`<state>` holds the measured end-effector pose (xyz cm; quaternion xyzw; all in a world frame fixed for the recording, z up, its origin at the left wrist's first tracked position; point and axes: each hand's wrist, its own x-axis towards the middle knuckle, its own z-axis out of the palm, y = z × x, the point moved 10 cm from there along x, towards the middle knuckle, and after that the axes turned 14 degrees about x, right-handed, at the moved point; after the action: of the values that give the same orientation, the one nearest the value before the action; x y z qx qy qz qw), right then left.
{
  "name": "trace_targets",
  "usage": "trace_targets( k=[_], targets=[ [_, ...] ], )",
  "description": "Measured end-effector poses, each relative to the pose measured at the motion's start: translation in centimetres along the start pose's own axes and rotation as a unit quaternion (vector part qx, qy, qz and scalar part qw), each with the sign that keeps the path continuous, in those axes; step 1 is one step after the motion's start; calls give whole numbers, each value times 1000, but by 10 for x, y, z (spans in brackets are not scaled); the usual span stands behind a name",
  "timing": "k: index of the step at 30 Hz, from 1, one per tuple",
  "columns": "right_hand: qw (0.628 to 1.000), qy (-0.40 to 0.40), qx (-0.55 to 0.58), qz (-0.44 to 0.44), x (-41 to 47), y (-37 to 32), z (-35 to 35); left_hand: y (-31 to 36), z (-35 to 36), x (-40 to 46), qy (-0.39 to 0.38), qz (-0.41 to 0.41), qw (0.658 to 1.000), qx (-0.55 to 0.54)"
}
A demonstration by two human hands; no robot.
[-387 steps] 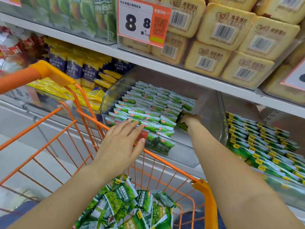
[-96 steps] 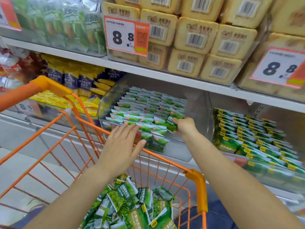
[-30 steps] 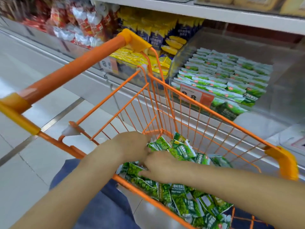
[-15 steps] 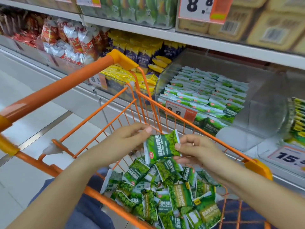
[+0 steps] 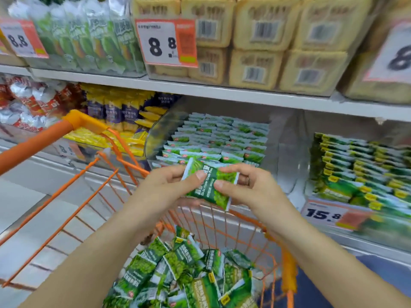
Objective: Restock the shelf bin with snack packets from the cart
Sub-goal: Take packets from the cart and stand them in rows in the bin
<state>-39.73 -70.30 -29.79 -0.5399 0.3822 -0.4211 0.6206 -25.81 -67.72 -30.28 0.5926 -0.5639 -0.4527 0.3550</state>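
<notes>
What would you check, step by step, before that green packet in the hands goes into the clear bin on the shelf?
1. Packet held firmly: ok. The left hand and right hand both pinch the green packet.
2. Right product: ok. The bin's packets show the same green and white look.
3. Room in the clear bin: ok. Its right part shows bare space.
4. Path clear: ok. The packet is above the cart rim, nothing between it and the bin.
5. Packet undamaged: cannot tell. The fingers cover part of it.
6. More stock left: ok. Loose packets lie in the cart.
</notes>
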Motion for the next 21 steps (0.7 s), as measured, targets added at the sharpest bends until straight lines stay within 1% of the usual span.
trace_targets(
  k=[2,3,4,5,6,7,8,9,10,11,12,14,16,18,19,21],
  targets=[
    [993,48,-79,-72,10,-17,-27,15,11,15,26,16,1000,-1],
    [980,81,-141,-115,13,-29,-43,23,13,23,48,27,998,10],
    [954,121,-224,-158,13,-41,-60,31,14,33,67,42,996,39],
    [916,162,-313,-190,12,-53,-76,38,14,43,86,61,991,83],
    [875,201,-390,-204,11,-62,-93,46,16,54,99,81,982,137],
    [845,233,-441,-195,12,-66,-111,53,20,65,106,99,972,185],
    [833,251,-466,-162,16,-64,-128,59,26,78,104,113,962,225],
    [838,258,-467,-113,21,-56,-143,63,34,92,98,123,950,269],
    [852,255,-454,-63,27,-46,-153,68,46,104,90,133,935,318],
    [864,245,-439,-29,32,-36,-157,71,58,117,87,141,912,375],
    [870,233,-435,-12,35,-30,-157,72,71,129,84,146,886,432],
    [868,215,-447,-15,39,-26,-153,65,96,153,65,143,840,519],
    [865,200,-460,-12,41,-24,-151,49,116,173,22,143,797,586],
    [864,189,-467,-5,41,-22,-152,34,132,183,-22,158,741,652],
    [865,186,-465,-5,41,-22,-153,29,137,186,-35,169,718,674],
    [869,179,-461,-10,41,-23,-153,25,140,188,-41,188,695,693]
  ],
)
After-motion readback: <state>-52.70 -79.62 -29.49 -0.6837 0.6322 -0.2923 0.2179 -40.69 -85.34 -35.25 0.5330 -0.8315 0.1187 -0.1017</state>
